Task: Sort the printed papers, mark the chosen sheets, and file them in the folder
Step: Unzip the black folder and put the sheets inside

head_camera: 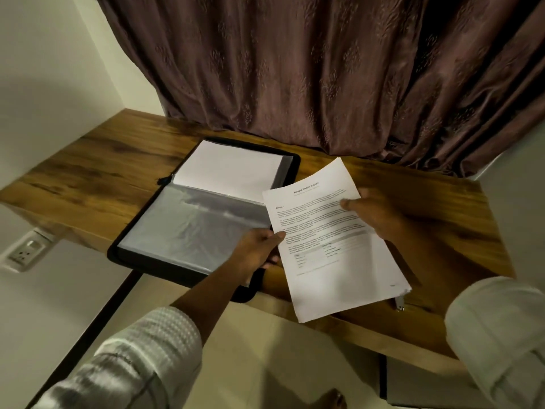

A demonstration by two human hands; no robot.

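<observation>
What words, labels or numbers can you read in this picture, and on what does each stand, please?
"Sample Health Report": heading atop the printed sheet held by the left hand and right hand; slightly blurred.
Body paragraphs, table and footer of that sheet: too blurred to read.
White sheet in the folder: no text visible.

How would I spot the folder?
Find the wooden desk below the brown curtain. On its left half lies the folder, opened flat. Its black border and clear plastic sleeves set it apart from the printed sheet held beside it.
</observation>
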